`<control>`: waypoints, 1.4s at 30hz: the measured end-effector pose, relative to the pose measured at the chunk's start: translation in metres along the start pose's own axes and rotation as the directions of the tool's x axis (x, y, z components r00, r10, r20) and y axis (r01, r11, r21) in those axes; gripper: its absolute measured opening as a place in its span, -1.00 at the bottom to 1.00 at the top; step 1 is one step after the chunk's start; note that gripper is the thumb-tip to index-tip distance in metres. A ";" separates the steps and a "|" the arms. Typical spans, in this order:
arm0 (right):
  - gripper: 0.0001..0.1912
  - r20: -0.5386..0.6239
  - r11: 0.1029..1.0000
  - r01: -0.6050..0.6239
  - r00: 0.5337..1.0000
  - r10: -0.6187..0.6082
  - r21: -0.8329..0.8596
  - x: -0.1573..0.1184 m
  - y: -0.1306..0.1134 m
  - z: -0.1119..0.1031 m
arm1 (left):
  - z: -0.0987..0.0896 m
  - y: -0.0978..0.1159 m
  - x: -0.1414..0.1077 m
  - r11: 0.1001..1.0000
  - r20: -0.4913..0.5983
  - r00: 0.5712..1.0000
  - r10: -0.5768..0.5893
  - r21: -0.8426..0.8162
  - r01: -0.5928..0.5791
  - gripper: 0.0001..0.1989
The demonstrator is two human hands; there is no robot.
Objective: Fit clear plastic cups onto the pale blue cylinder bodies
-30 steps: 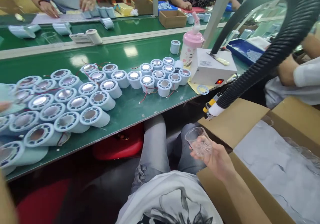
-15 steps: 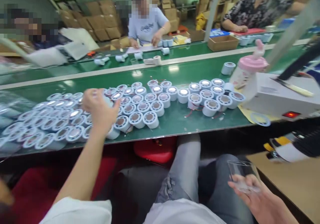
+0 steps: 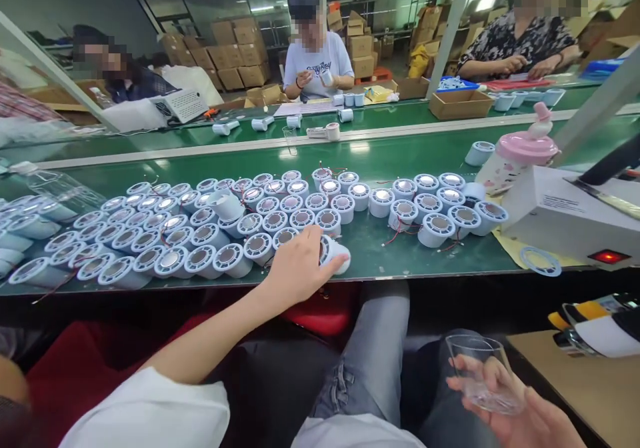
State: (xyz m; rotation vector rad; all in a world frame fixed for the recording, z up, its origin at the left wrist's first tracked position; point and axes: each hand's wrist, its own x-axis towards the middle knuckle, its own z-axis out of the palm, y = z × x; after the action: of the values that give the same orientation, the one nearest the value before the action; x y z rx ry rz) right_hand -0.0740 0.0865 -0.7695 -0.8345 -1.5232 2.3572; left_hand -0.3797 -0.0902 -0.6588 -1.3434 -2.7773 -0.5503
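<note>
At the front edge of the green table, my left hand [image 3: 296, 261] is closed around a light-blue round housing [image 3: 341, 256], with the thumb on its right side. Many similar housings [image 3: 233, 258] stand close together to the left, with round discs in their slotted tops and thin red wires. One housing [image 3: 226, 205] lies tilted on top of the others. Low on the right, over my lap, my right hand [image 3: 520, 395] holds a clear cup [image 3: 483, 371], its fingers wrapped round the lower part.
A white machine [image 3: 570, 211] with a lit red switch stands at right, beside a pink-lidded cup [image 3: 525, 151]. A loose blue ring [image 3: 541, 261] lies before it. Farther back are a cardboard tray [image 3: 460, 105] and several co-workers. A brown board [image 3: 565, 375] lies lower right.
My left hand has moved right and toward me, from amid the housings to one at the front edge. The tilted housing is now uncovered. My right hand keeps the clear cup.
</note>
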 end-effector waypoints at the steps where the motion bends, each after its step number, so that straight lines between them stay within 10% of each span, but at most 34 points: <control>1: -0.48 -0.013 0.996 0.047 0.999 -0.048 -0.075 0.001 -0.002 0.007 | 0.001 0.003 -0.006 0.963 0.093 0.996 -0.008 -0.266 0.032 -0.57; 4: -0.53 -0.011 0.939 0.188 0.980 -0.199 -0.288 0.003 -0.008 0.030 | 0.018 0.015 -0.019 0.451 0.433 0.893 0.124 -0.826 0.338 -0.54; 7: -0.68 0.158 0.696 0.389 0.914 -0.375 -0.604 0.007 -0.013 0.044 | 0.049 0.029 -0.022 0.174 0.560 0.785 0.265 -0.829 0.532 -0.54; 13: -0.51 0.515 -0.176 0.515 0.647 -0.563 -0.839 0.014 -0.031 0.058 | 0.077 0.051 -0.017 0.303 0.647 0.617 0.447 -0.759 0.576 -0.66; 16: -0.52 0.528 -0.348 0.397 0.647 -0.550 -0.849 0.018 -0.041 0.062 | 0.071 0.059 -0.015 0.521 0.676 0.542 0.499 -0.734 0.436 -0.71; 21: -0.86 0.327 0.017 0.375 0.827 -0.457 -0.927 0.016 -0.046 0.061 | 0.058 0.068 -0.019 0.732 0.406 0.767 0.497 -0.671 -0.120 -0.82; 26: -0.87 0.174 0.466 0.341 0.915 -0.365 -0.816 0.012 -0.049 0.062 | 0.069 0.064 -0.024 0.678 0.226 0.865 0.448 -0.716 -0.164 -0.44; 34: -0.68 -0.040 0.790 0.226 0.953 -0.301 -0.570 0.017 -0.046 0.056 | 0.102 0.052 -0.018 0.497 0.136 0.758 0.637 -0.825 -0.269 -0.26; 38: -0.69 -0.121 0.934 0.201 0.962 -0.245 -0.297 0.018 -0.045 0.047 | 0.097 0.059 -0.023 0.437 0.270 0.719 0.641 -0.898 -0.053 -0.31; 42: -0.85 0.055 0.817 0.364 0.923 -0.381 -0.447 0.009 -0.044 0.042 | 0.094 0.064 -0.031 0.277 0.347 0.737 0.580 -0.935 0.222 -0.34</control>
State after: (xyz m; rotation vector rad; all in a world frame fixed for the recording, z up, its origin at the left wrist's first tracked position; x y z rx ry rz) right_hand -0.1103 0.0778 -0.7204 -0.5814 -2.0410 1.7247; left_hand -0.2978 -0.0477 -0.7321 -2.4174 -2.4365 -2.5191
